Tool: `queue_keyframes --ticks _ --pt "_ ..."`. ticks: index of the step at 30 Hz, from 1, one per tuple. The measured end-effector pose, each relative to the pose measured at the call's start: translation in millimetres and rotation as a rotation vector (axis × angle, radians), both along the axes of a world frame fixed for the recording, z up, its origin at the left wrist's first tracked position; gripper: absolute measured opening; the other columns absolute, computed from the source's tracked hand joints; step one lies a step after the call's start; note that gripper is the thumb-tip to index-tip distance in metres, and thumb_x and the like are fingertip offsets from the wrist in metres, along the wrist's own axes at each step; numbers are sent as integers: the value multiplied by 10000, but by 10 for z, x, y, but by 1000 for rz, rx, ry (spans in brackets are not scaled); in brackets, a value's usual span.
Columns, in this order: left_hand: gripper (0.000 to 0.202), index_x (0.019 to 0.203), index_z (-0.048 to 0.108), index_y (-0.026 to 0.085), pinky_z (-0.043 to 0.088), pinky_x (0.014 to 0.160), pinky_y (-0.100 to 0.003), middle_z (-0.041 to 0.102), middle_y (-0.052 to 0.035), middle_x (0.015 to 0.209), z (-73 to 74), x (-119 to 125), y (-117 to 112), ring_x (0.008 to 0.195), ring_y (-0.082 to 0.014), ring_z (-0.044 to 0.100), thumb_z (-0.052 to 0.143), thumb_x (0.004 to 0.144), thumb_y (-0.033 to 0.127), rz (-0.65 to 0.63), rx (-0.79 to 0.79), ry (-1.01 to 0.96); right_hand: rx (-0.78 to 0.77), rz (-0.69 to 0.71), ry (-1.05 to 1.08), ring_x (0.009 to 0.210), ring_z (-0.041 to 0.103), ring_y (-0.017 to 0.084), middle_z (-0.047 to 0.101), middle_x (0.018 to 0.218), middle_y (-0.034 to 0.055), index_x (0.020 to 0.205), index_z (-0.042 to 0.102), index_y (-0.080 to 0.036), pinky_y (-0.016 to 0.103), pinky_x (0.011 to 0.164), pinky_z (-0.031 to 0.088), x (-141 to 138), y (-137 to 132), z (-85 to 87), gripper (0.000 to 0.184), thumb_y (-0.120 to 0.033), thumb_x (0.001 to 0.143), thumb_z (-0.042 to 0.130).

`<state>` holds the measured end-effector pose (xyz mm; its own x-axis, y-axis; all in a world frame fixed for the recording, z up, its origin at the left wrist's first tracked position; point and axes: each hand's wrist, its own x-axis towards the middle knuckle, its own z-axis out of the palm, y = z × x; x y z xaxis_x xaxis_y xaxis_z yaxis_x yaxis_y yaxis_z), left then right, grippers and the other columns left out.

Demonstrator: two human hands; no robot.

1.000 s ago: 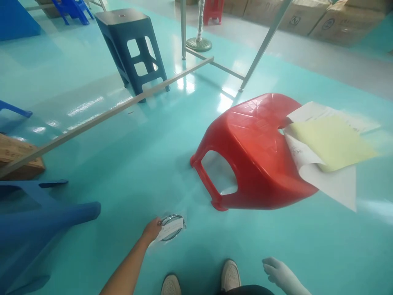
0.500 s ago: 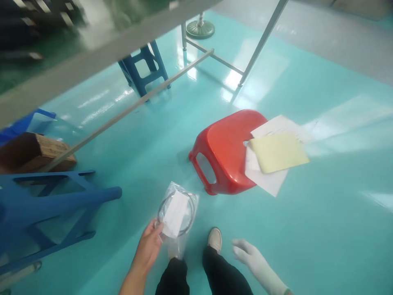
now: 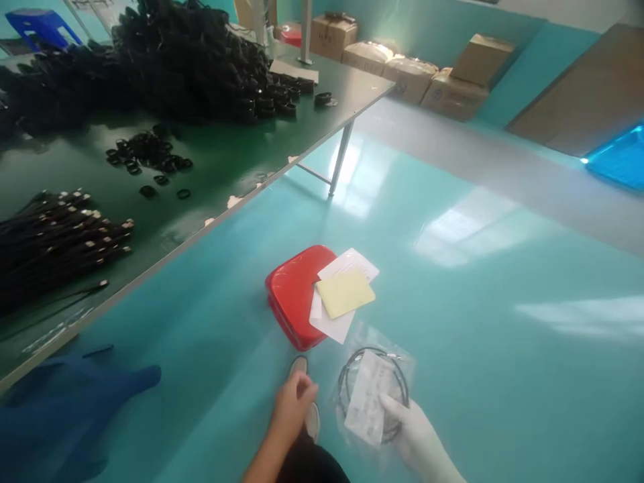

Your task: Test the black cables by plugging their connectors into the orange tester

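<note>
From the head view I see the gloved right hand [image 3: 412,429] grasping a clear bag [image 3: 375,396] of coiled black cable, just near-side of the red stool [image 3: 292,298]. The bare left hand [image 3: 296,406] hangs loosely curled and empty, nearer than the stool, beside the bag.

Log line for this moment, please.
right hand: holds cable bag | left hand: empty, apart from bag | papers: on red stool
</note>
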<state>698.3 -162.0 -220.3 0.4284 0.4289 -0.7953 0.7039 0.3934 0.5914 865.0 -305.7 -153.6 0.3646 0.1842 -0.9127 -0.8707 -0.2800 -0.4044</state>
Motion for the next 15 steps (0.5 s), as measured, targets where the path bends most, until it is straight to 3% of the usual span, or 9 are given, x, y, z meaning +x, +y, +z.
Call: queue_keyframes --ticks 2,6,11,15 --pt "205 938 636 148 508 812 -405 667 -40 912 -172 420 372 854 -186 632 596 886 343 -104 171 49 -70 -80 -82 980 672 404 761 869 143 1081 689 -101 519 888 511 287 -9 -74 696 -345 459 883" --pt "249 1084 622 154 501 881 -457 635 -82 1139 -554 1367 963 1022 -228 611 593 896 314 -301 432 78 -142 -145 -129 1040 646 424 761 859 151 1116 668 -99 516 852 538 718 55 -311 716 -360 479 868" --pt "306 1162 600 165 479 929 -494 591 -97 1249 -977 2366 1404 1116 -258 575 603 889 305 -484 623 62 -120 -197 -113 1044 646 416 756 942 151 1081 681 -113 507 864 537 1165 319 -489 681 -348 473 879" --pt "337 1193 583 167 479 928 -499 581 -103 1263 -1208 2881 1628 1116 -263 574 600 891 316 -532 701 123 26 -181 -18 1008 671 366 758 953 123 1164 662 -141 484 903 514 1460 512 -557 693 -341 532 865"
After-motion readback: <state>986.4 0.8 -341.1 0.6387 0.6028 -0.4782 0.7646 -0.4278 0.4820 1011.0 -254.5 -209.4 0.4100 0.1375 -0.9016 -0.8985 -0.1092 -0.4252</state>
